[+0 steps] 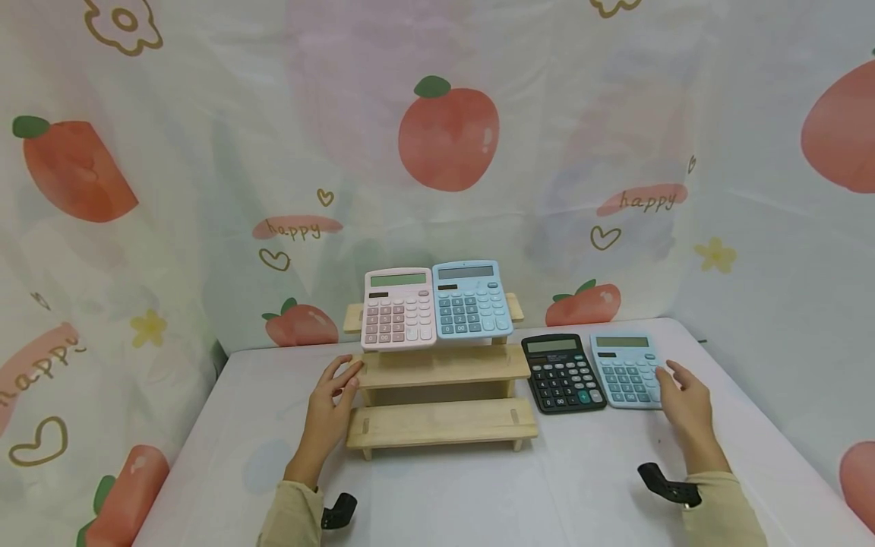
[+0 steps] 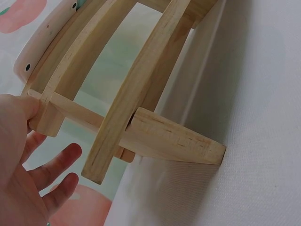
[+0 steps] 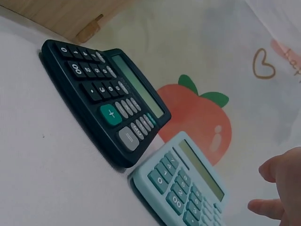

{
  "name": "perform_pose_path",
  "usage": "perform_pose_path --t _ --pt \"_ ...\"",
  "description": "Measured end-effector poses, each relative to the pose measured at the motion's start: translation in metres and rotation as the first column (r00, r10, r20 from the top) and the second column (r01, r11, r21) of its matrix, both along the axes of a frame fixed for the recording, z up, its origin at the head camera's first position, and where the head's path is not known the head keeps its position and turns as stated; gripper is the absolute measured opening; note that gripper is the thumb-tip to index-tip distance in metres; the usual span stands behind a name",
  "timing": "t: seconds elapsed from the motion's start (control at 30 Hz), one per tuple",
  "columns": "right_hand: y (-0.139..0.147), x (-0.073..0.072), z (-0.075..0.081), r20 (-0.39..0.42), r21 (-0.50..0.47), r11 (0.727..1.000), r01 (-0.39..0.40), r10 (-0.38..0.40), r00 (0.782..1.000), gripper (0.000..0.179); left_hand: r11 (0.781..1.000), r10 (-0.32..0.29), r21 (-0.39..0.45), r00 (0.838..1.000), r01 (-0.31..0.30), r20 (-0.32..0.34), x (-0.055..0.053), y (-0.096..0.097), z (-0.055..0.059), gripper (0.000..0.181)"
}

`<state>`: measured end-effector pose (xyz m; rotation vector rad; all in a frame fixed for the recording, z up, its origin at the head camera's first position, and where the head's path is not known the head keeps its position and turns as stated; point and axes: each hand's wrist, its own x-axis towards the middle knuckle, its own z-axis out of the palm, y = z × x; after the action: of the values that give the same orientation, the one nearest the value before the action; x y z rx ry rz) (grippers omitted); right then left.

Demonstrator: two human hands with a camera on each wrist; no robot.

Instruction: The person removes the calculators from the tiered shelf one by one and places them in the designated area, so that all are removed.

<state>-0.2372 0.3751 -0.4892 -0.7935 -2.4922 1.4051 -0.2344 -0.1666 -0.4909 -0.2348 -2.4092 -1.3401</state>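
A three-tier wooden display rack (image 1: 444, 422) stands on the table. At the left end of its middle tier is my left hand (image 1: 330, 403); in the left wrist view the thumb and a finger of that hand (image 2: 19, 165) hold the board's end, other fingers loosely bent. On the top tier a pink calculator (image 1: 399, 310) and a blue calculator (image 1: 472, 300) lean side by side. Right of the rack lie a black calculator (image 1: 563, 374) and a light blue calculator (image 1: 626, 371). My right hand (image 1: 687, 403) hovers by the light blue one's right edge, fingers relaxed, gripping nothing.
A white cloth covers the table (image 1: 437, 501). Behind and at both sides hangs a fruit-printed curtain (image 1: 547, 114). Each wrist carries a black camera mount, such as the right mount (image 1: 670, 486).
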Motion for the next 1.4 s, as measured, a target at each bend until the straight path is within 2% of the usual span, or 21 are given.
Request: perform_pose_path --t 0.23,0.43,0.7,0.87,1.07,1.4 --pt "-0.013 -0.002 0.010 -0.113 0.010 1.000 -0.007 0.008 0.994 0.059 1.000 0.003 -0.002 1.000 -0.003 -0.006 0.000 -0.001 0.000 0.035" --pt "-0.030 0.001 0.012 -0.181 0.008 1.000 -0.026 0.027 0.983 0.060 1.000 -0.004 -0.001 1.000 0.004 -0.012 -0.001 -0.001 0.000 0.035" --pt "-0.050 0.009 0.028 -0.222 0.053 0.984 -0.171 0.179 0.958 0.057 1.000 0.000 -0.009 1.000 0.000 -0.021 -0.001 0.000 0.000 0.034" --pt "-0.062 0.013 0.037 -0.240 0.084 0.973 -0.217 0.231 0.943 0.054 1.000 0.000 -0.006 1.000 0.000 -0.012 -0.001 0.000 0.000 0.035" --pt "-0.074 0.017 0.045 -0.292 0.121 0.952 -0.280 0.304 0.907 0.052 1.000 -0.003 -0.004 1.000 0.003 -0.020 -0.001 0.000 0.000 0.035" --pt "-0.100 0.023 0.053 -0.323 0.164 0.909 -0.383 0.417 0.850 0.051 1.000 -0.004 -0.008 1.000 0.003 -0.030 0.000 0.000 0.001 0.035"
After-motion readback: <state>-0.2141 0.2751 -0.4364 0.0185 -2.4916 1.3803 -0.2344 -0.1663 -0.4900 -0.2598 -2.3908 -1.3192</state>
